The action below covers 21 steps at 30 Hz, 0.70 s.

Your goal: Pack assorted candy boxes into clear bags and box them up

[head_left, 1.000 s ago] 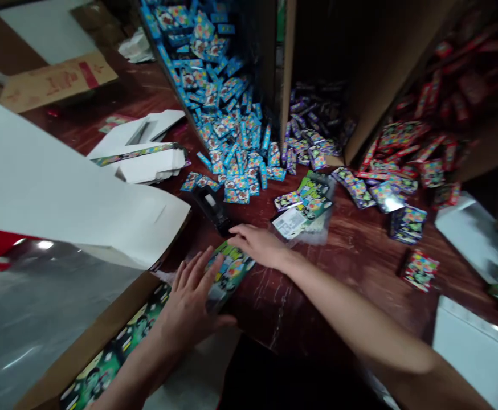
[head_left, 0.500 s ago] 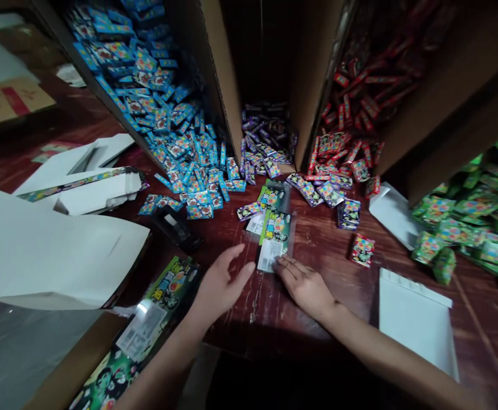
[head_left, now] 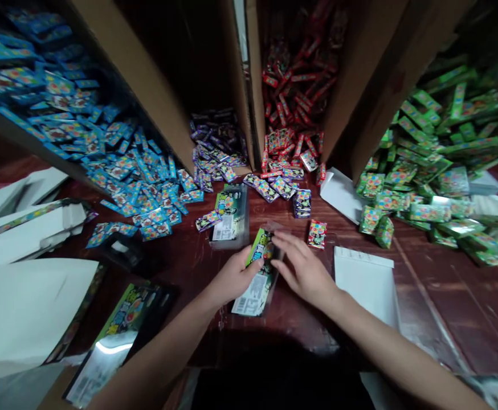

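Observation:
A flat printed pouch (head_left: 255, 290) in green and black, with a white barcode label and clear plastic edges, is lifted at a tilt above the table. My left hand (head_left: 234, 279) grips its left side, thumb across the printed front. My right hand (head_left: 302, 265) is at the pouch's upper right edge, its thumb and fingers apart, the fingertips against the clear plastic. Behind it, another such pouch (head_left: 232, 213) lies flat on the table. A small purple packet (head_left: 208, 221) rests at that pouch's left edge. A red packet (head_left: 317, 233) lies beyond my right hand.
Cardboard boxes spill blue packets (head_left: 146, 171), purple packets (head_left: 219, 154), red packets (head_left: 292, 142) and green packets (head_left: 396, 199) onto the table. A purple stack (head_left: 302, 203) stands near the middle. A white open carton (head_left: 366, 285) sits right; a black object (head_left: 123, 250) and more pouches (head_left: 125, 319) are left.
The front pouch has been picked up from the table and drawn nearer. My left hand has closed on it, and my right hand has moved to its top edge. The view has swung right.

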### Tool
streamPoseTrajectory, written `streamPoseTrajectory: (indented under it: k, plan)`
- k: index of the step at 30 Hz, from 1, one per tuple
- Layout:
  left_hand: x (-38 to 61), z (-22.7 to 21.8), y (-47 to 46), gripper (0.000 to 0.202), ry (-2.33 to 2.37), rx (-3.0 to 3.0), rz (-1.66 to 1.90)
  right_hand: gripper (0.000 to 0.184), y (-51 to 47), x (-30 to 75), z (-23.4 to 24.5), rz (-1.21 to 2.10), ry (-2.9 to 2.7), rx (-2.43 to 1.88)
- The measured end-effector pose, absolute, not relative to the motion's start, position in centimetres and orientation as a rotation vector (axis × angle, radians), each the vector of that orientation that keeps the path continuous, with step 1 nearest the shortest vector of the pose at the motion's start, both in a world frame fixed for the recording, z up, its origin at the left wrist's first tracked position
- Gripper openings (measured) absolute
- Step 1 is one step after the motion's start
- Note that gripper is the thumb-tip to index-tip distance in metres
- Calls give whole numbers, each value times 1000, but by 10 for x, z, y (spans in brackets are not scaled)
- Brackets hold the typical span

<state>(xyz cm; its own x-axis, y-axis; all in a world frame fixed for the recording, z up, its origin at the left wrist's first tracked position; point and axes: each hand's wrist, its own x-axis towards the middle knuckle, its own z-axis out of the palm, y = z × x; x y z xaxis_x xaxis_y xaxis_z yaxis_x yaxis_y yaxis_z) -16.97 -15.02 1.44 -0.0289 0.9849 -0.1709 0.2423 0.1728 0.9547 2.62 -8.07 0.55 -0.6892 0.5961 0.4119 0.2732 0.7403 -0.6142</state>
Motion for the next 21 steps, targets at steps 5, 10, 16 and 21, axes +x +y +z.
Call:
streamPoseTrajectory:
  k: [5,10,16,21]
  plan:
    - [-152,19,-153,38,1436,1288,885,24,-50,31,29,777,-2380,-834]
    - [-157,20,-155,45,1220,1166,787,17,-36,51,65,1065,-2732,-686]
    - [-159,23,-155,51,1114,946,742,24,-26,60,80,1351,-2658,-491]
    - [-148,9,-153,33,1341,935,1101,35,-72,32,28,1193,-2012,-1056]
